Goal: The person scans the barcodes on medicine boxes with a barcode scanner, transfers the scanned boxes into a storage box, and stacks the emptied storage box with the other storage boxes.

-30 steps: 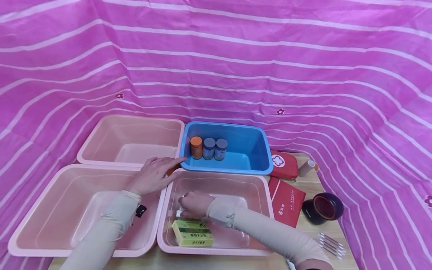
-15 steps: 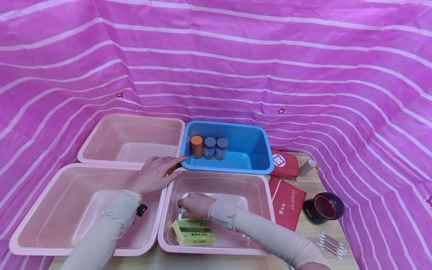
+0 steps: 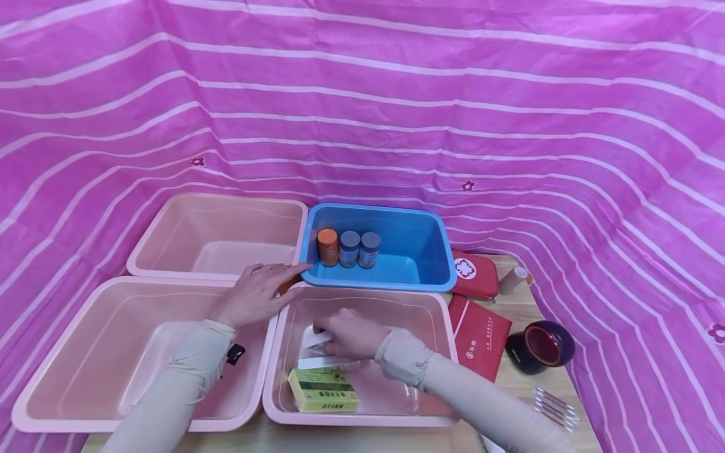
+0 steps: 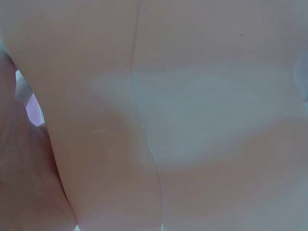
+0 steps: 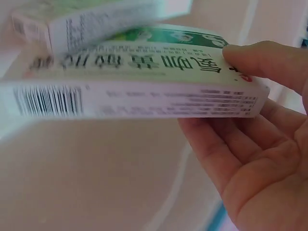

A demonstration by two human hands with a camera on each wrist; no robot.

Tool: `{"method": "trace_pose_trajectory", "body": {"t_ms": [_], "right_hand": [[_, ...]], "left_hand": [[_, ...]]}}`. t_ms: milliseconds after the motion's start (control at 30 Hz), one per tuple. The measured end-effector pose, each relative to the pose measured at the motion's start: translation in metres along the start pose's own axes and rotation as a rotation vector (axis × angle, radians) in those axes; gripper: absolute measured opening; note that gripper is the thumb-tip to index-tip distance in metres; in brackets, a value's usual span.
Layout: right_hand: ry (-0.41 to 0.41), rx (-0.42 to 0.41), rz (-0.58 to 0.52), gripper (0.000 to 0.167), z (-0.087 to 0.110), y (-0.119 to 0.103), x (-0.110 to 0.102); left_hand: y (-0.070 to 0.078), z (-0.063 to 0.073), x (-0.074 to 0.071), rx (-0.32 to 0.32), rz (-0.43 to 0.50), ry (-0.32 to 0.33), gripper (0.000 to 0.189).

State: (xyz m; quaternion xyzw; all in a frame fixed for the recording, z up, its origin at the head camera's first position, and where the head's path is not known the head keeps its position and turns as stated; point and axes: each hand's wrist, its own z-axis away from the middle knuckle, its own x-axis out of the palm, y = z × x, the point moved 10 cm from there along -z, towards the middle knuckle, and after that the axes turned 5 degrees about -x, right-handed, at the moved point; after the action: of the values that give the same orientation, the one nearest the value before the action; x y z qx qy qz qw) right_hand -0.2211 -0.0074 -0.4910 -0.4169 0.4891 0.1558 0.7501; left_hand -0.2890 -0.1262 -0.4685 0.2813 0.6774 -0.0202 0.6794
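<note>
My right hand is inside the front right pink tub. In the right wrist view it pinches a white and green medicine box by one end, thumb on top and fingers underneath. The held box is tilted in the head view. Another pale medicine box overlaps it at the upper left of the right wrist view. A yellow-green box lies near the tub's front left corner. My left hand rests across the tub rims, fingers extended to the blue tub's corner. Pink tub wall fills most of the left wrist view.
Two more pink tubs stand on the left. Three capped jars stand in the blue tub. On the right are a red pouch, red folder, pale roll, dark cup-shaped object and several swabs.
My right hand has risen slightly and shifted right, bringing a white medicine box up into clearer view. The left hand stays in place on the rims.
</note>
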Motion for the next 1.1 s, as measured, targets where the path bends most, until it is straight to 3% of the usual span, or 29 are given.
{"method": "trace_pose_trajectory", "body": {"t_ms": [200,367,633,867,1000,1100], "right_hand": [[0.145,-0.067,-0.016,0.023,0.035,-0.005,-0.051],[0.226,-0.094,-0.073,0.039,0.071,-0.002,-0.085],[0.416,-0.005,-0.074,0.040,0.151,0.016,-0.141],[0.641,-0.003,0.118,0.045,0.233,0.027,-0.187],[0.713,0.064,0.175,0.047,0.275,0.043,-0.198],[0.721,0.162,0.190,0.044,0.299,0.063,-0.192]], "left_hand": [[0.002,-0.001,-0.002,0.017,-0.005,0.022,0.058],[0.003,-0.002,-0.001,0.006,0.005,0.011,0.058],[0.002,-0.001,0.001,0.000,0.017,-0.003,0.058],[0.001,0.001,-0.001,-0.007,0.020,0.004,0.057],[0.000,0.002,0.000,-0.007,0.019,0.004,0.058],[0.001,0.002,0.001,-0.003,0.018,0.004,0.058]]}}
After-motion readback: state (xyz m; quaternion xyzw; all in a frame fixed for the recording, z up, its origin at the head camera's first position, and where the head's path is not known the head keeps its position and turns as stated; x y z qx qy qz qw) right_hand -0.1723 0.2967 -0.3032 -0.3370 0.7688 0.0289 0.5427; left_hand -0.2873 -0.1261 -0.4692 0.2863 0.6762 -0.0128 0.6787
